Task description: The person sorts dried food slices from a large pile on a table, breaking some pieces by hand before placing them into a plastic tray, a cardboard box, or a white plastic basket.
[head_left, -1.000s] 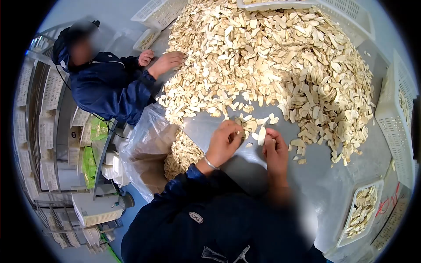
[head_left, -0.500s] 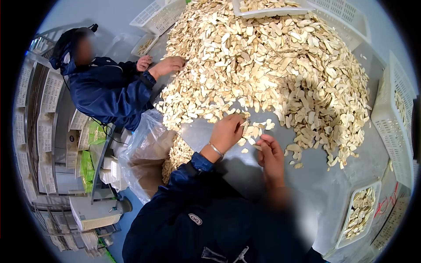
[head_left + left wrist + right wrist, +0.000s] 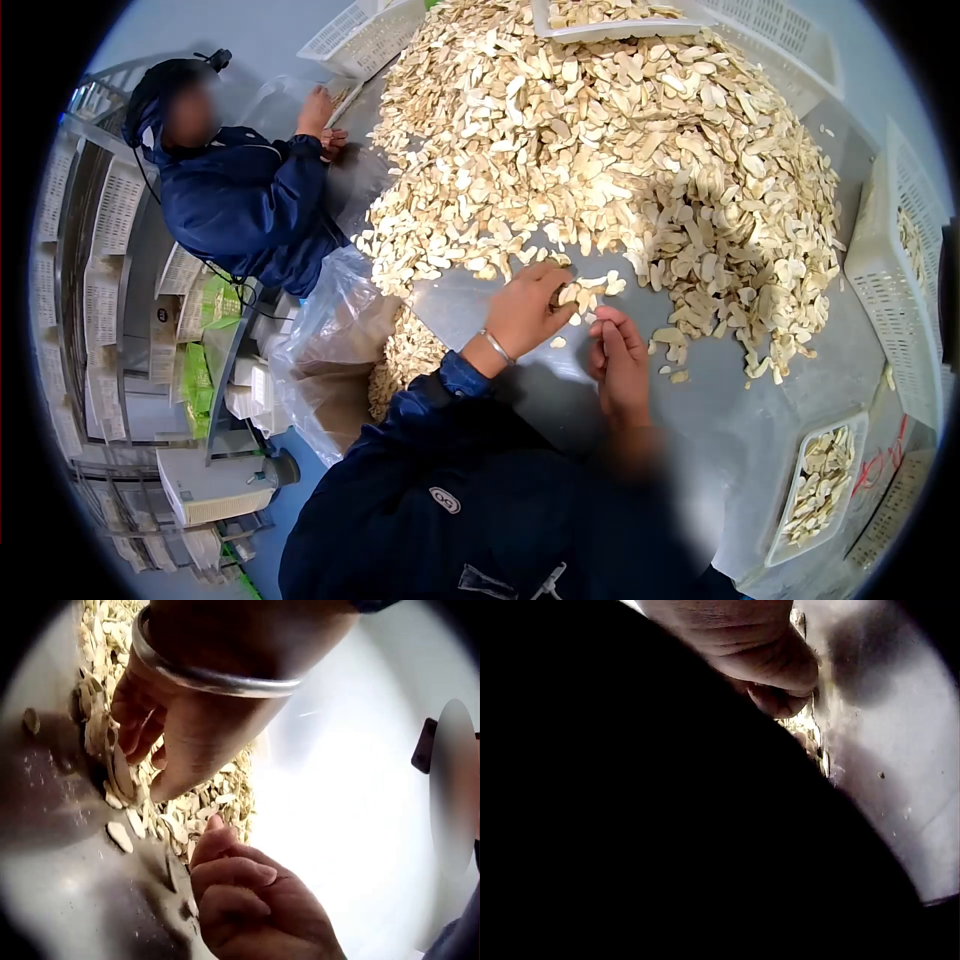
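Slices: a broad heap of pale slices (image 3: 600, 130), cream to light tan, thin, mostly oblong, some edges darker and curling
Place: piled on my grey metal desk (image 3: 740, 400), with a small loose cluster (image 3: 590, 292) between my hands
Left hand: my left hand (image 3: 525, 312) bends its fingers down at the cluster's edge, beside slices; I can't tell whether it pinches one
Right hand: my right hand (image 3: 622, 365) has its fingers curled in, tips near the cluster; any slice pinched there is too unclear to tell
Wrist: a silvery bangle (image 3: 497, 347) on my left
Right side: a white tray (image 3: 775, 548) of slices, a perforated basket (image 3: 893, 290) beyond
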Demonstrator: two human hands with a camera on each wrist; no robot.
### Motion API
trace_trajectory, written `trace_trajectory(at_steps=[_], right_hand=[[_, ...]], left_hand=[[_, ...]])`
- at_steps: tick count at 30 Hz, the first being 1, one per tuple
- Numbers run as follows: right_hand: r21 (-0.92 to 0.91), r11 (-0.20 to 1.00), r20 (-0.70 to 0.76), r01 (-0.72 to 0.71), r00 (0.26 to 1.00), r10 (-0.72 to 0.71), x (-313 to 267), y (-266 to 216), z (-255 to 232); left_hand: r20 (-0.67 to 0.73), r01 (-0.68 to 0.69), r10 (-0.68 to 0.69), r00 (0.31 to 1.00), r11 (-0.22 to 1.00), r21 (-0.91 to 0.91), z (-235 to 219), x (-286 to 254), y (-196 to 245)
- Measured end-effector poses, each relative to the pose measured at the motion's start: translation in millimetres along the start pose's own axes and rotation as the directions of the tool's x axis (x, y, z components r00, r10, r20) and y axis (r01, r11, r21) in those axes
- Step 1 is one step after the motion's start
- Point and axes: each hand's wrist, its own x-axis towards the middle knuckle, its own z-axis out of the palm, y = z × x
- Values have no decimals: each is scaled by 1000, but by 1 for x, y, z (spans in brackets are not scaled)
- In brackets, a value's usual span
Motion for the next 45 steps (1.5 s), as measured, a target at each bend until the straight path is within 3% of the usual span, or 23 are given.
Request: trace_trajectory(at_steps=[2,3,6,10,16,19,22,25,28,29,32,33,36,37,40,43,45], right_hand=[[-6,1000,-31,-5,999,5,-1,-2,2],[-7,1000,-43,-5,999,4,-1,-3,3],[-3,1000,-50,-11,999,11,-1,-4,4],[-13,1000,4,-18,1000,19,1,2,4],[-233,969,-60,87,993,-103,0,3,15],[-277,958,-66,75,993,-97,-1,5,11],[-221,975,-84,27,995,-47,0,4,10],[-167,986,-115,-9,993,-10,0,1,12],[-124,992,-132,-17,991,0,-2,-3,15],[-110,994,-137,-15,991,0,-2,-4,15],[-107,994,-111,-17,994,6,-2,-4,15],[-104,994,-100,-19,995,8,-2,-3,14],[-80,997,-87,-3,996,-4,-3,-4,15],[-61,998,-98,16,995,-22,-4,-5,18],[-28,1000,-70,-14,997,12,-3,-5,11],[-19,997,-57,-70,996,69,-2,-4,8],[-8,995,-69,-97,993,97,-3,-4,13]], left_hand=[[-45,-75,78,996,994,81,8,2,0],[89,88,-88,992,996,3,6,3,4],[109,236,-219,970,954,-187,4,-2,-3],[169,383,-357,919,700,-603,6,-12,-15],[310,446,-346,885,447,-775,7,-17,-3],[365,471,-309,878,425,-773,2,-17,8],[335,489,-383,861,441,-752,-7,-19,0],[161,379,-419,894,512,-771,-16,-21,-20],[-96,298,-414,905,779,-552,-25,-20,-29],[-171,301,-380,909,883,-359,-29,-22,-29],[-121,206,-215,969,975,-83,-32,-32,-30],[-8,244,-246,969,966,-85,-37,-32,-16],[-41,-85,87,995,995,50,-29,-35,2],[23,-27,26,999,998,48,-30,-36,11],[24,-111,110,994,990,83,-21,-41,-2],[12,127,-127,992,985,-115,-22,-46,-4],[59,328,-327,943,884,-333,-23,-49,-12]])
